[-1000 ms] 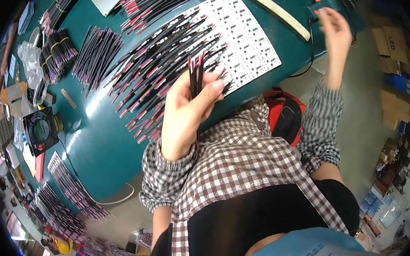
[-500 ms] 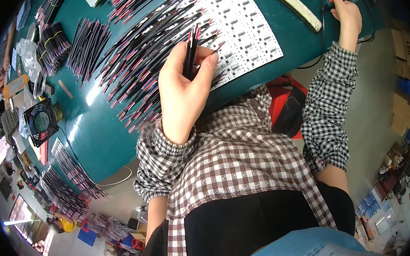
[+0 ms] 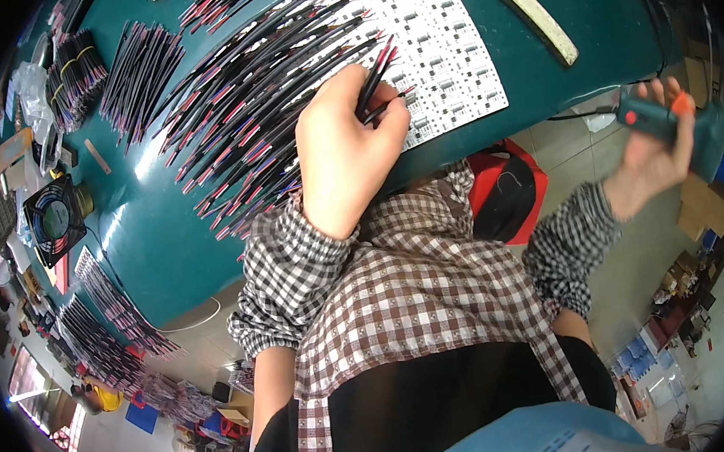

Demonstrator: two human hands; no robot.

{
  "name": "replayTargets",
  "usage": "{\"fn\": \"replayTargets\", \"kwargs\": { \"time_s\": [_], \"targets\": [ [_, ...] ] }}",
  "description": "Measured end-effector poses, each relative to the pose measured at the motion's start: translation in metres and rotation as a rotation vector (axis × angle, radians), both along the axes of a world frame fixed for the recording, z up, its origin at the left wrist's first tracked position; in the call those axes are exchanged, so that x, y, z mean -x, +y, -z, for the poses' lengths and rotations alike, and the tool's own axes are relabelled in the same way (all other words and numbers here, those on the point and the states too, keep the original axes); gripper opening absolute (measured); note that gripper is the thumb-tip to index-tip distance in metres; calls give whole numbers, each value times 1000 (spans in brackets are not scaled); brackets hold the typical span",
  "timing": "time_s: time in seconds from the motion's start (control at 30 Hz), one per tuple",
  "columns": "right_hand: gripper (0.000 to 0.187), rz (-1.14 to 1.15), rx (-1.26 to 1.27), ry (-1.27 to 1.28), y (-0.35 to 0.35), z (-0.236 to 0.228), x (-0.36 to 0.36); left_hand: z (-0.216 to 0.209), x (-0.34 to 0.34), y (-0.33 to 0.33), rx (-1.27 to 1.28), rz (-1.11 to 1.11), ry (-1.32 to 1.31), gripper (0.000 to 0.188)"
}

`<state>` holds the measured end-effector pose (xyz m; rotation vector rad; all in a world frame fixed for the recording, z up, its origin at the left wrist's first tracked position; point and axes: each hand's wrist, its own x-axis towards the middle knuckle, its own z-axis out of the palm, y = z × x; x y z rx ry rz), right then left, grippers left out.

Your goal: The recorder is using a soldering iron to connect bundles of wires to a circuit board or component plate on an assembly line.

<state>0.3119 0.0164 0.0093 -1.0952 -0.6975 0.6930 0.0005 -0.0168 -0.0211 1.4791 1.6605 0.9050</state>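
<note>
My left hand (image 3: 343, 147) is closed round a few short black wires (image 3: 376, 76) with red ends, held over the edge of a white circuit board panel (image 3: 439, 67). Rows of black wires (image 3: 249, 90) with red and white ends lie along the panel's left side, running away to the left. Off the table's right edge, my right hand (image 3: 650, 161) grips a dark green corded hand tool (image 3: 653, 121) with a red button and an orange part. Motion smears this hand somewhat, and the tool's exact kind is unclear.
A pale curved strip (image 3: 528, 13) lies on the green table (image 3: 161, 267) beyond the panel. Further wire bundles (image 3: 142, 82) and a small black fan (image 3: 54, 220) stand at the left. A red and black bag (image 3: 508, 193) is below the table edge.
My right hand has come from the far right of the table toward me and now holds the green tool. My left hand has shifted slightly right with the wires.
</note>
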Motion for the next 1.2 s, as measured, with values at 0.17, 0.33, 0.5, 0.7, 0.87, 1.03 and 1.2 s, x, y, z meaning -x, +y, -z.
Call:
{"fn": "replayTargets", "kwargs": {
  "time_s": [0.17, 0.33, 0.5, 0.7, 0.87, 1.03, 1.2],
  "targets": [
    [47, -259, 132, 10, -63, 6, -3, 7, -6, 9, -35, 20, 136, 11],
    [59, -400, 293, -140, -99, 9, 47, 2, -10, 4, -15, -11, 126, 10],
    [58, -521, 393, -178, -120, 14, 62, 8, -10, 5, -35, -8, 142, 10],
    [45, -589, 449, -212, -126, 12, 84, 9, -9, 6, -36, -3, 122, 10],
    [39, -619, 468, -243, -125, 11, 93, 10, -8, 6, -26, -3, 124, 11],
    [35, -685, 511, -302, -128, 12, 94, 9, -8, 7, -19, 3, 134, 11],
    [34, -698, 496, -298, -129, 16, 94, 10, -7, 7, -12, 8, 148, 11]
  ]
}}
